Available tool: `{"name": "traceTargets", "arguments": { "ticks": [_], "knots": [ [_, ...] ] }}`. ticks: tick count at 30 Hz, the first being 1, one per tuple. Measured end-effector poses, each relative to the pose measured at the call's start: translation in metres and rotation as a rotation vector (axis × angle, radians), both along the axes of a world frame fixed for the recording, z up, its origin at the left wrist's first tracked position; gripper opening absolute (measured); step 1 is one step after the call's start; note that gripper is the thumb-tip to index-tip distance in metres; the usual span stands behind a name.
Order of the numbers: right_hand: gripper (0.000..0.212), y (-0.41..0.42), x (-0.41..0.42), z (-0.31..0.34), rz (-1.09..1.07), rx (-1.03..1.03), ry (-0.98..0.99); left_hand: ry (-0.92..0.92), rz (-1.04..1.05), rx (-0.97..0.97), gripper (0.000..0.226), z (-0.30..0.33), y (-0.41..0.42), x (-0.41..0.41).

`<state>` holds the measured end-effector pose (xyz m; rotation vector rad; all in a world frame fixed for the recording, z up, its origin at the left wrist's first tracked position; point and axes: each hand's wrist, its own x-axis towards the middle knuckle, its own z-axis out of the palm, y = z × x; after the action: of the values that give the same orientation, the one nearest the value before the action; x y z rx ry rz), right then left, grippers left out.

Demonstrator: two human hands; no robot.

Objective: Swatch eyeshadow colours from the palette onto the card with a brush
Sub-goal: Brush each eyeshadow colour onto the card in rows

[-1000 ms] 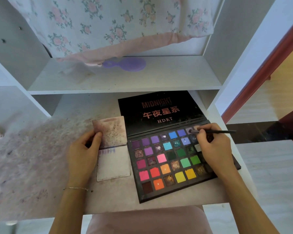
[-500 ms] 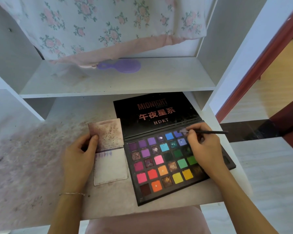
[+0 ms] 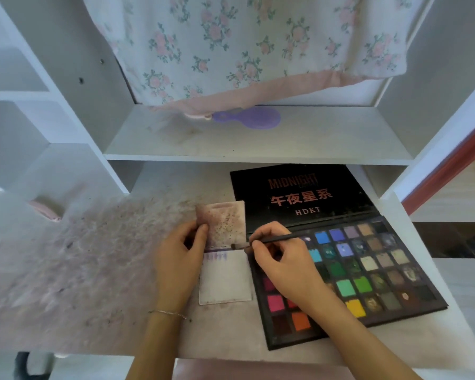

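Over the smudged rectangular card [image 3: 225, 278], the right hand [image 3: 283, 266] pinches a slim brush [image 3: 269, 239].

An open black eyeshadow palette [image 3: 368, 272] of bright squares lies flat on the desk. Just left lies a stained folded white card [image 3: 225, 278], purple strokes along its top. A thin dark brush [image 3: 274, 239] lies nearly level, its tip over the card's fold.

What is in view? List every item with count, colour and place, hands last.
palette: one, black, open on desk, right of card
card: one, white, folded open; purple swatches along lower panel's top, stained upper flap
brush: one, dark, tip over card's fold
hairbrush: one, purple, on shelf above
cloth: one, floral white with pink hem, hanging over shelf
desk: one, white, stained with powder
bracelet: one, thin, left wrist
left hand: holds card's upper flap
right hand: pinches brush
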<state>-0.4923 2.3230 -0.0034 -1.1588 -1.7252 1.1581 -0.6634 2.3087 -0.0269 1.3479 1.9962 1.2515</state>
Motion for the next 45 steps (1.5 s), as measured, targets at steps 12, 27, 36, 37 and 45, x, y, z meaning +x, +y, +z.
{"name": "traceTargets", "arguments": {
  "ticks": [12,27,36,37,45],
  "knots": [
    [0.014,-0.0007,-0.0098,-0.0062,-0.025,-0.017,-0.059,-0.004,-0.001,0.05,0.016,-0.0003,0.0011,-0.0012],
    [0.009,-0.0017,-0.0116,-0.0027,0.029,0.035,-0.18,0.055,0.009,0.05,0.018,-0.0029,0.0018,-0.0027],
    [0.012,-0.0009,-0.0113,-0.0032,0.027,0.008,-0.197,0.045,0.01,0.062,0.016,-0.003,0.0009,-0.0027],
    [0.009,-0.0007,-0.0118,-0.0036,0.023,0.013,-0.199,0.042,0.01,0.06,0.017,-0.0032,0.0012,-0.0028],
    [0.011,-0.0002,-0.011,-0.0045,0.029,0.01,-0.198,0.045,0.004,0.058,0.017,-0.0022,0.0017,-0.002]
  ]
}}
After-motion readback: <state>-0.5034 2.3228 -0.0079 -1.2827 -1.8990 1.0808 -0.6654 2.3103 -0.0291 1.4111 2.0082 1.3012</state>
